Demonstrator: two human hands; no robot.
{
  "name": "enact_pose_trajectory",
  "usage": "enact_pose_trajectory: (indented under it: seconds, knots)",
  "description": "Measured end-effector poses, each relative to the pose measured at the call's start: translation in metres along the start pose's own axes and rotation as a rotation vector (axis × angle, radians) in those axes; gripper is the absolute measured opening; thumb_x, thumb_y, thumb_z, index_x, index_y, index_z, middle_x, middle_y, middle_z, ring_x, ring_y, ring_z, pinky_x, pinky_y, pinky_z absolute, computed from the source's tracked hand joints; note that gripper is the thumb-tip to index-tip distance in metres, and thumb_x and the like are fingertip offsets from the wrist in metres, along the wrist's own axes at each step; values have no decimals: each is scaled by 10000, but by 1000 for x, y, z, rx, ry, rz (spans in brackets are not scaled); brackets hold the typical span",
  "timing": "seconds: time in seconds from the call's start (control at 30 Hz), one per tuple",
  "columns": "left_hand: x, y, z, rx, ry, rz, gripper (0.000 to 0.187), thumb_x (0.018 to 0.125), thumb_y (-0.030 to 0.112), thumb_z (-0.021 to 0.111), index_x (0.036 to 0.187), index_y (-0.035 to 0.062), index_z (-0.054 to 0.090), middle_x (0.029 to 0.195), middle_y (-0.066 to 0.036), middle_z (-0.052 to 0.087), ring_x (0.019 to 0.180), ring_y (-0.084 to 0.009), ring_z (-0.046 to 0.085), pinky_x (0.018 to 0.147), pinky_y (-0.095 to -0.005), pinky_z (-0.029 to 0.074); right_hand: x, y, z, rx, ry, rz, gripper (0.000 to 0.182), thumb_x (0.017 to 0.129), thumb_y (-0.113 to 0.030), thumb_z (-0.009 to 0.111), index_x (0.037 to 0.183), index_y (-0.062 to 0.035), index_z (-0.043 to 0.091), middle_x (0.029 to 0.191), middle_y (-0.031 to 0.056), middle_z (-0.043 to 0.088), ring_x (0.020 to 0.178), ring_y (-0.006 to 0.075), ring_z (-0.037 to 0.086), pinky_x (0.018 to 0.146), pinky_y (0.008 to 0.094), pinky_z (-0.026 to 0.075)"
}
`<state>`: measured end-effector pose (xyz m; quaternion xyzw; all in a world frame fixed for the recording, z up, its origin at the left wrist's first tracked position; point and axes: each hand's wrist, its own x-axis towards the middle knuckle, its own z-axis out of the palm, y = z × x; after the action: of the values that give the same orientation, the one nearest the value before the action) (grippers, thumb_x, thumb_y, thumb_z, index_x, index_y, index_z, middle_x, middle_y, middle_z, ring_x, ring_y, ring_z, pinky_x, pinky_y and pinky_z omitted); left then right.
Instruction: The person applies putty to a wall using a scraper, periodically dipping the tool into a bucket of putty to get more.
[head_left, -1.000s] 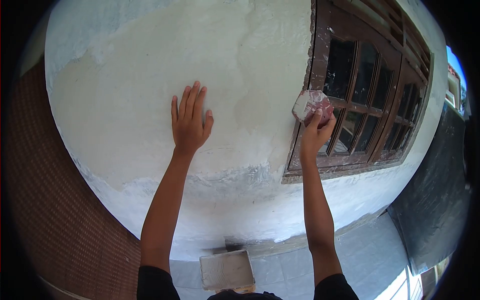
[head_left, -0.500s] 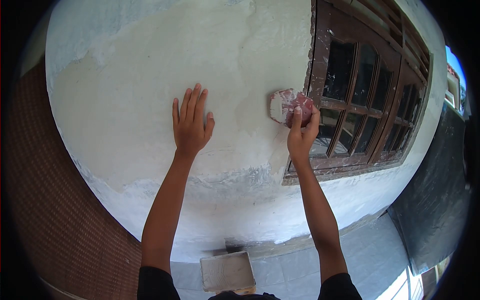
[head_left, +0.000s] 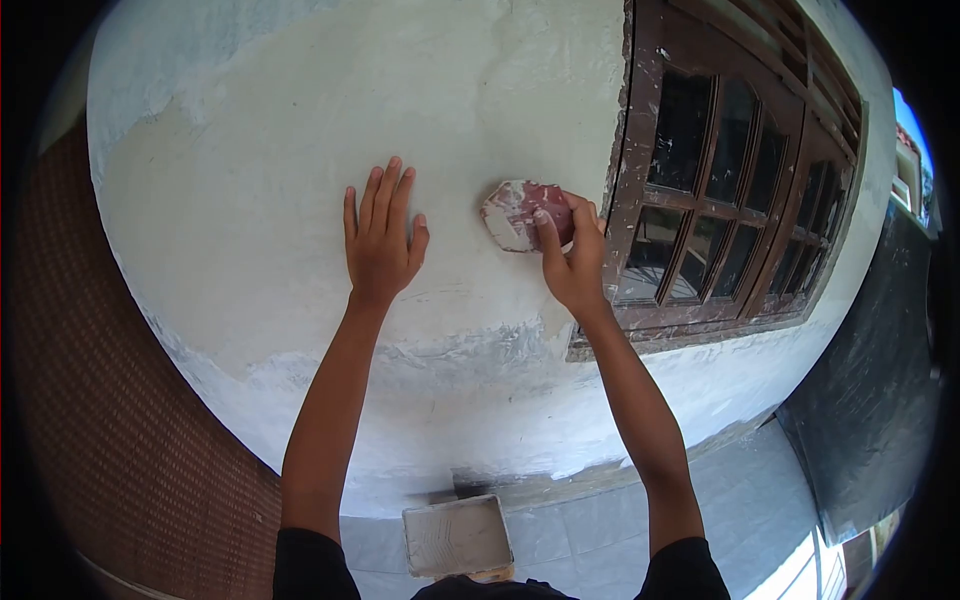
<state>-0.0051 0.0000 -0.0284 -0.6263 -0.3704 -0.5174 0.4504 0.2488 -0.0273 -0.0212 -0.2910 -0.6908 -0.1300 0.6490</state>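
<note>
My left hand (head_left: 380,237) lies palm-first on the pale plastered wall (head_left: 250,200), its fingers stretched upward and the thumb apart. To its right, my right hand (head_left: 577,262) grips a red pad (head_left: 527,215) caked with whitish filler, the thumb lying across its near face. The pad is held up at the wall surface, left of the window frame. Its right edge is partly hidden by my fingers.
A brown wooden window (head_left: 700,190) with small glass panes is set in the wall at the right. Below, a paint tray (head_left: 408,550) coated in pale material stands on the grey floor covering (head_left: 590,535). Woven matting (head_left: 130,400) is at the left, dark sheeting (head_left: 870,380) at the right.
My right hand has moved left with the red pad, away from the window frame and closer to my left hand. The left hand stays in place on the wall.
</note>
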Motion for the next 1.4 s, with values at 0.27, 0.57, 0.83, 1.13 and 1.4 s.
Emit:
enact_pose_trajectory:
  seconds: [0.27,0.57,0.83,1.13,1.4]
  knots:
    - [1,0,0,-3,0,-17,553,897,165,554,1441,101,480,1533,-73,439,1434,-275,380,1194,-530,206,7,32,-20,319,530,404,283,984,-161,612,1200,15,566,1033,107,633,974,181,575,922,350,420]
    - [1,-1,-1,5,-12,-6,561,900,167,554,1451,107,466,1538,-66,430,1439,-271,372,1195,-527,207,-27,38,-8,-80,279,196,296,965,-174,630,1197,1,576,1054,164,612,980,258,541,915,386,380]
    - [2,0,0,9,-7,-8,562,906,166,549,1458,108,459,1538,-67,430,1439,-270,372,1197,-529,205,-43,32,-15,-241,117,-14,282,1004,-160,593,1215,14,524,1068,123,625,925,168,608,832,334,499]
    - [0,0,1,17,-3,-10,556,908,168,550,1454,107,465,1537,-70,432,1441,-269,370,1197,-530,201,-45,33,-15,298,309,277,279,996,-152,601,1218,8,545,1012,89,629,889,128,578,786,290,480]
    - [0,0,1,5,-6,-9,554,909,171,548,1452,98,465,1536,-72,434,1438,-272,375,1196,-532,204,-25,42,-19,400,564,450,279,990,-160,607,1203,15,569,1029,109,596,899,195,581,822,334,469]
